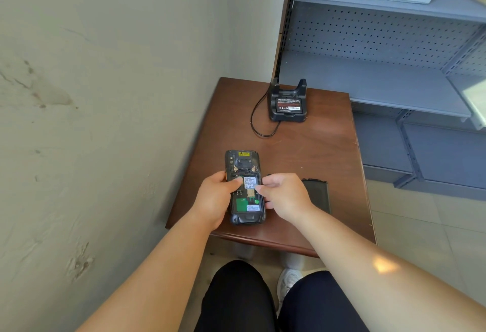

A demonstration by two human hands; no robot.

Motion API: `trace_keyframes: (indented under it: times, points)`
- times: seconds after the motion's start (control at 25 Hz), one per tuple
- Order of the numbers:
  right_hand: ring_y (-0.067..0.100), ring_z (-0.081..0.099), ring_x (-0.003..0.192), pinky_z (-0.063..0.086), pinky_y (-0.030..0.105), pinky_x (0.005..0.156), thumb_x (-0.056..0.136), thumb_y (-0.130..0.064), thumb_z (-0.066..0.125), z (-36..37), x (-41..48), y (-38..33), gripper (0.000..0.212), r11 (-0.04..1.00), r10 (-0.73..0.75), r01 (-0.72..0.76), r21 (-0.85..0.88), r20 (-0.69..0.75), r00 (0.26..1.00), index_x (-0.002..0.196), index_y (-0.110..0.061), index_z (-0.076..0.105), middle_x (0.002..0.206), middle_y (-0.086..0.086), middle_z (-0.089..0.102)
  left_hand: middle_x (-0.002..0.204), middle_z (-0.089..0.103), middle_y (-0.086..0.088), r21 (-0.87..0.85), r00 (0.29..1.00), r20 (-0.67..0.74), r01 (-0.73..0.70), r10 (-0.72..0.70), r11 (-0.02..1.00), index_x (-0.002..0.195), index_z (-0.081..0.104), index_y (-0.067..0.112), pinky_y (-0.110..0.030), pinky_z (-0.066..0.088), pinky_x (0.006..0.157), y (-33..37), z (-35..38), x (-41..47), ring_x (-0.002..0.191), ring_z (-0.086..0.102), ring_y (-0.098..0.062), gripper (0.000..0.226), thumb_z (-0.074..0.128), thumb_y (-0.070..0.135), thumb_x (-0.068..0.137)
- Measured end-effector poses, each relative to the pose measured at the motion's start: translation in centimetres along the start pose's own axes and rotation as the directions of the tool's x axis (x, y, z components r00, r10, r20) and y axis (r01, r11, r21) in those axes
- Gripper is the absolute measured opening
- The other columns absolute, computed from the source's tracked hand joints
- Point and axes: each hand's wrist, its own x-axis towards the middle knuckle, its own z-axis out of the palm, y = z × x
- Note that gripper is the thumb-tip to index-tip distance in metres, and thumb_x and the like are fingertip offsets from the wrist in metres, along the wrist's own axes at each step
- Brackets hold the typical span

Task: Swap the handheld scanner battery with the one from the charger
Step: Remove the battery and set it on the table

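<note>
The handheld scanner (246, 201) lies face down near the table's front edge. Its back is off, and the open battery bay shows labels and a green board. My left hand (214, 200) grips the scanner's left side, thumb resting in the bay. My right hand (285, 195) is at the scanner's right edge with fingers curled and thumb tip touching the bay. A dark flat piece (271, 174) shows just past its knuckles, mostly hidden. The black charger cradle (288, 117) stands at the table's far side with a battery (288, 103) seated in it.
The small brown table (315, 147) stands in a corner against the wall. A black flat cover (317, 195) lies right of my right hand. The charger cable (253, 121) loops to the cradle's left. Grey metal shelves (381, 87) stand behind and to the right.
</note>
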Motion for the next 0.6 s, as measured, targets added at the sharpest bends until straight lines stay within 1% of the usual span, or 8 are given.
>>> trace_keyframes:
  times: [0.08,0.16,0.24,0.32,0.36,0.4,0.48,0.6]
  points:
    - [0.032,0.067,0.093,0.057,0.048,0.083,0.085,-0.014,0.066,0.5,0.3,-0.1,0.026,0.999,-0.007,0.006,-0.045,-0.020,1.000,0.107,0.000,0.066,0.093,0.009,0.066,0.105,0.071,-0.015,0.130,0.998,-0.023,-0.047,0.050,0.990,0.105,0.066,0.012,-0.047,0.054,0.090,0.1,-0.3,0.1,0.097,0.068,-0.031,0.023,0.052,0.000,0.091]
    - [0.033,0.068,0.090,0.056,0.050,0.083,0.084,-0.015,0.066,1.0,0.6,-0.4,0.021,0.997,-0.010,0.007,-0.080,-0.035,0.999,0.099,-0.001,0.068,0.087,0.009,0.066,0.105,0.071,-0.012,0.266,0.993,-0.063,-0.084,0.104,0.960,0.110,0.066,0.011,-0.042,0.055,0.087,0.3,-0.7,0.3,0.093,0.068,-0.026,0.025,0.054,0.000,0.090]
    - [0.035,0.068,0.087,0.056,0.052,0.081,0.083,-0.014,0.067,1.4,0.8,-0.6,0.019,0.996,0.001,-0.005,-0.088,-0.047,0.999,0.094,0.001,0.068,0.083,0.011,0.066,0.102,0.071,-0.009,0.339,0.984,-0.101,-0.103,0.145,0.935,0.111,0.067,0.009,-0.034,0.056,0.079,0.6,-1.1,0.5,0.085,0.067,-0.021,0.025,0.057,0.001,0.089]
    - [0.037,0.068,0.077,0.056,0.053,0.079,0.083,-0.012,0.067,1.7,1.1,-0.8,0.021,0.995,0.030,-0.034,-0.093,-0.050,0.998,0.092,0.006,0.066,0.075,0.014,0.065,0.097,0.070,-0.007,0.393,0.974,-0.148,-0.102,0.172,0.914,0.109,0.069,0.006,-0.028,0.055,0.071,0.7,-1.5,0.9,0.079,0.066,-0.018,0.024,0.061,0.002,0.087]
    - [0.037,0.067,0.073,0.056,0.054,0.078,0.083,-0.011,0.066,2.0,1.2,-0.9,0.022,0.994,0.042,-0.047,-0.098,-0.048,0.998,0.092,0.009,0.065,0.071,0.015,0.063,0.096,0.071,-0.007,0.424,0.969,-0.168,-0.095,0.182,0.900,0.108,0.069,0.005,-0.028,0.056,0.071,0.8,-1.7,1.1,0.079,0.066,-0.018,0.023,0.063,0.002,0.085]
    - [0.040,0.067,0.073,0.056,0.055,0.078,0.083,-0.010,0.066,2.2,1.4,-1.0,0.023,0.993,0.049,-0.053,-0.102,-0.049,0.998,0.092,0.011,0.064,0.070,0.017,0.064,0.098,0.072,-0.008,0.450,0.965,-0.184,-0.087,0.188,0.889,0.106,0.070,0.005,-0.031,0.057,0.075,0.7,-1.9,1.4,0.080,0.067,-0.019,0.023,0.065,0.004,0.084]
    - [0.044,0.067,0.083,0.056,0.056,0.078,0.081,-0.009,0.069,2.8,1.9,-1.0,0.022,0.992,0.046,-0.052,-0.112,-0.063,0.997,0.088,0.011,0.065,0.077,0.024,0.068,0.100,0.074,-0.010,0.482,0.961,-0.201,-0.072,0.190,0.873,0.105,0.072,0.008,-0.037,0.057,0.082,0.5,-2.2,1.9,0.083,0.069,-0.020,0.023,0.067,0.005,0.083]
    - [0.043,0.067,0.082,0.056,0.055,0.079,0.079,-0.009,0.070,3.3,2.5,-0.8,0.021,0.990,0.054,-0.062,-0.126,-0.069,0.996,0.085,0.011,0.065,0.074,0.021,0.065,0.100,0.074,-0.008,0.513,0.956,-0.224,-0.049,0.189,0.857,0.105,0.073,0.010,-0.035,0.057,0.082,0.3,-2.5,2.4,0.083,0.069,-0.020,0.023,0.068,0.008,0.082]
